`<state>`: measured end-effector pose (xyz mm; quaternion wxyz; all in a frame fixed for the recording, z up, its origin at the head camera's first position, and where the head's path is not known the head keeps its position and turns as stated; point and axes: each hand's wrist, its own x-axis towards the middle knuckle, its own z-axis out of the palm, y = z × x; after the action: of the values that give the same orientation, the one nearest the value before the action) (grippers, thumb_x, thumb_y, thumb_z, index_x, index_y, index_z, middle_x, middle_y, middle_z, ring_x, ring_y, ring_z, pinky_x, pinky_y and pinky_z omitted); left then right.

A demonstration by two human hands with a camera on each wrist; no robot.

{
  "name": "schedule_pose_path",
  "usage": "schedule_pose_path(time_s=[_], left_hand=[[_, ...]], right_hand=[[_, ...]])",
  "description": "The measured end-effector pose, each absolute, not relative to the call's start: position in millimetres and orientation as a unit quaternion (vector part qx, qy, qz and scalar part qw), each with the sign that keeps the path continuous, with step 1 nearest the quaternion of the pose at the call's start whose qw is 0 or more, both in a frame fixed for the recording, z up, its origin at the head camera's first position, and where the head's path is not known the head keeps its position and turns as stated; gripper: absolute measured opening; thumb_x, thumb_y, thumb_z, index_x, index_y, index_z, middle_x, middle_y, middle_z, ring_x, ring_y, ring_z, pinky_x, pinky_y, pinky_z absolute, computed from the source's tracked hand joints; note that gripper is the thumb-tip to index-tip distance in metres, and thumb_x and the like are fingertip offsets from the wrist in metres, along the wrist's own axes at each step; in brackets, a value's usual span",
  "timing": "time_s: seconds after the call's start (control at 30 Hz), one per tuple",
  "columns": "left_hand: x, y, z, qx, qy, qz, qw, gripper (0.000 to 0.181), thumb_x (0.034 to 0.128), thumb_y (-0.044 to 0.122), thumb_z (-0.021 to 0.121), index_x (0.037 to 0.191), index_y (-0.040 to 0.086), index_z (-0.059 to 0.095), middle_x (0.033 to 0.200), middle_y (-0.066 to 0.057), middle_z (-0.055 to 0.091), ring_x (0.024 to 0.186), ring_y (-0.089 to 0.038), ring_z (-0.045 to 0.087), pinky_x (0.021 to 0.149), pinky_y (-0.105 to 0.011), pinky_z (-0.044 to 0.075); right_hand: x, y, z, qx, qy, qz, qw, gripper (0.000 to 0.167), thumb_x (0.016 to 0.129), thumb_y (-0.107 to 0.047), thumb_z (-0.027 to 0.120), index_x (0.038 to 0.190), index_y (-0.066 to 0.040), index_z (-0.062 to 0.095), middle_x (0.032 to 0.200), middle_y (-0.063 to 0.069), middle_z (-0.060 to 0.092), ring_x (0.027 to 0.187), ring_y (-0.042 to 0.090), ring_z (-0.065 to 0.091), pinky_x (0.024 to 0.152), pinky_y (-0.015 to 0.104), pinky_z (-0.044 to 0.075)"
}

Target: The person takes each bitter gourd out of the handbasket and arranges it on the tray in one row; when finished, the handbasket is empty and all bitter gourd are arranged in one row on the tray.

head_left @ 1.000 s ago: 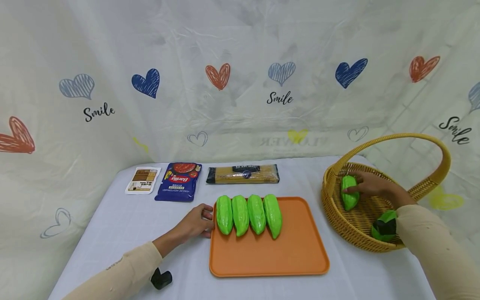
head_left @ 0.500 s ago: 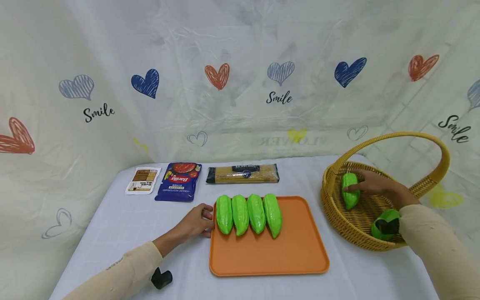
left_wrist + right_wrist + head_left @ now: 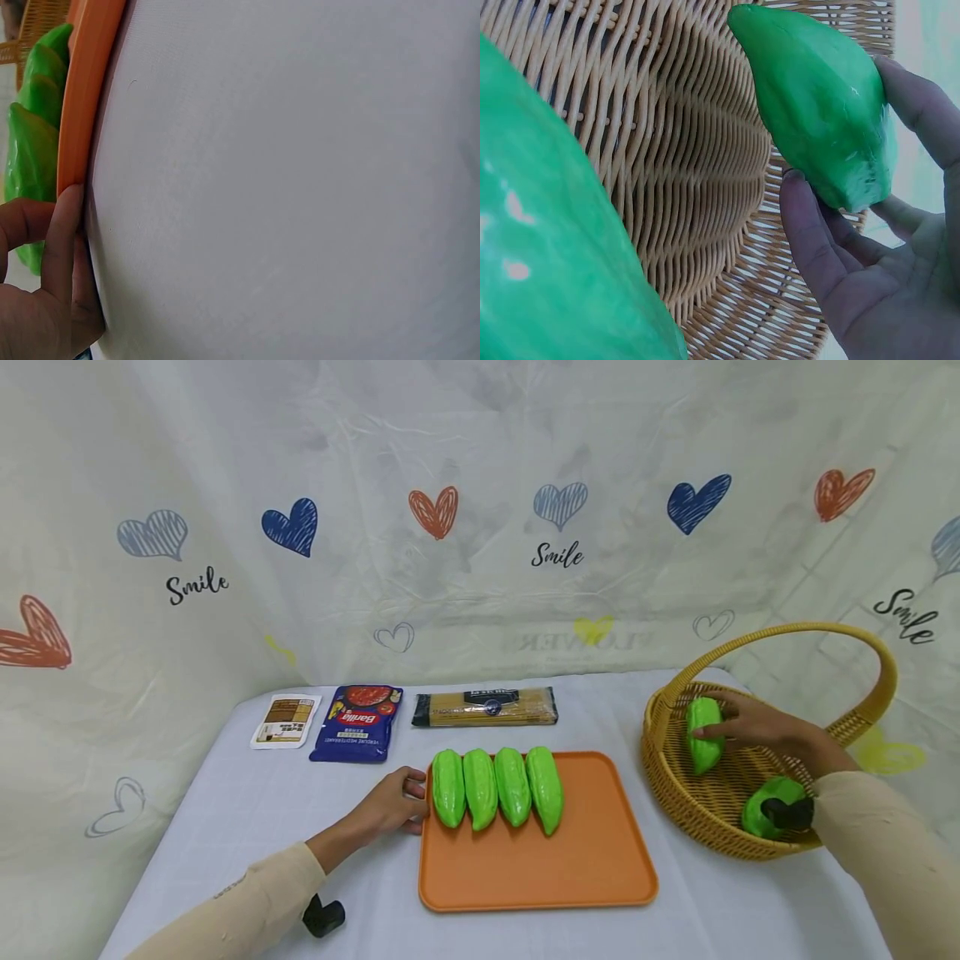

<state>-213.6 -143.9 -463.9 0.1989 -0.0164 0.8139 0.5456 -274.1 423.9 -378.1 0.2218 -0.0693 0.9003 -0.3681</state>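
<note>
Inside the wicker basket [image 3: 678,793] at the right, my right hand [image 3: 757,724] grips a bright green, ridged gourd [image 3: 703,735]. The right wrist view shows thumb and fingers around the blunt end of that gourd [image 3: 821,105], its pointed end free. A second green gourd [image 3: 767,810] lies nearer in the basket, partly hidden by a black strap end at my wrist. My left hand [image 3: 390,802] holds the left rim of the orange tray [image 3: 540,877], its fingertips at the edge [image 3: 79,112]. Several green gourds [image 3: 482,789] lie side by side on the tray's upper left.
Behind the tray lie a pack of spaghetti [image 3: 487,707], a blue sauce pouch [image 3: 358,724] and a small white-and-brown packet [image 3: 287,721]. The basket's tall handle [image 3: 810,631] arches over my right hand. A black strap end [image 3: 324,917] hangs by my left sleeve.
My right hand has raised the gourd slightly within the basket and shifted a little to the right. The left hand and the tray stay put.
</note>
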Motion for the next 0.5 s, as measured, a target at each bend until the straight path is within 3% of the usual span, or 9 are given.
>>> schedule_pose_path(time_s=[0.23, 0.5], left_hand=[[-213.5, -143.9, -462.6, -0.017, 0.819, 0.538, 0.197, 0.057, 0.0787, -0.003, 0.065, 0.134, -0.004, 0.049, 0.109, -0.014, 0.055, 0.084, -0.021, 0.063, 0.063, -0.034, 0.065], [-213.3, -143.8, -461.5, -0.019, 0.821, 0.535, 0.2, 0.058, 0.0798, -0.002, 0.066, 0.135, -0.003, 0.049, 0.11, -0.014, 0.055, 0.086, -0.021, 0.063, 0.063, -0.034, 0.065]], right_hand=[[-269.1, 422.0, -374.8, -0.087, 0.895, -0.385, 0.207, 0.098, 0.096, -0.029, 0.067, 0.159, 0.002, -0.002, 0.151, 0.049, 0.008, 0.134, 0.065, 0.026, 0.095, 0.058, 0.056], [-263.5, 417.8, -365.6, -0.099, 0.908, -0.359, 0.19, 0.094, 0.097, -0.03, 0.065, 0.159, 0.001, 0.002, 0.15, 0.047, 0.015, 0.131, 0.062, 0.037, 0.094, 0.057, 0.057]])
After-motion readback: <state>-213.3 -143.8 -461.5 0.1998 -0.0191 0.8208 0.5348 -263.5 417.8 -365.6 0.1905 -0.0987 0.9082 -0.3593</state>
